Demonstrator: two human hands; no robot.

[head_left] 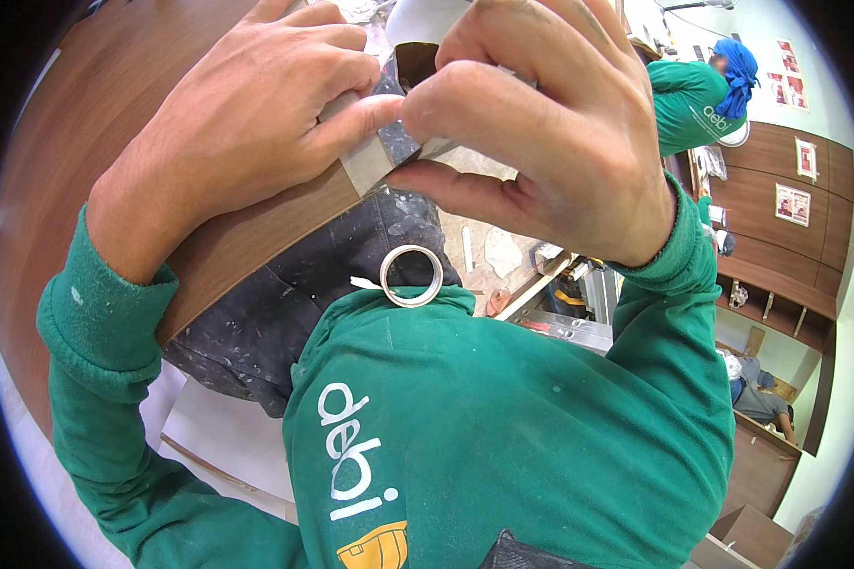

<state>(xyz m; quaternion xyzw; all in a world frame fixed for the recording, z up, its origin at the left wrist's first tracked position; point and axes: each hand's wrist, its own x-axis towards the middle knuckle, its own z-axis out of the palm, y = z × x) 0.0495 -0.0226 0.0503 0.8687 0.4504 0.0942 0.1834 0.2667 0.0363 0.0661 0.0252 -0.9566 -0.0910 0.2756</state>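
My left hand [256,104] rests over the end of a brown wood-grain panel [266,223], its fingers curled and its thumb pressing on a pale strip [365,166] at the panel's corner. Opposite it, my right hand [560,133] is closed, with thumb and bent forefinger pinching at the same pale strip. Parts of the strip are hidden behind my fingers, so I cannot tell its full shape. A pale roll of tape [436,284] with a short loose end lies between my dark, dust-marked trousers [256,332] and my green sweatshirt.
The wood panel stretches away to the left. A person in green with a blue head covering [693,95] is at the upper right; another person [764,394] is low beside brown cabinets [783,247]. Tools and a metal piece [569,330] lie beyond my right arm.
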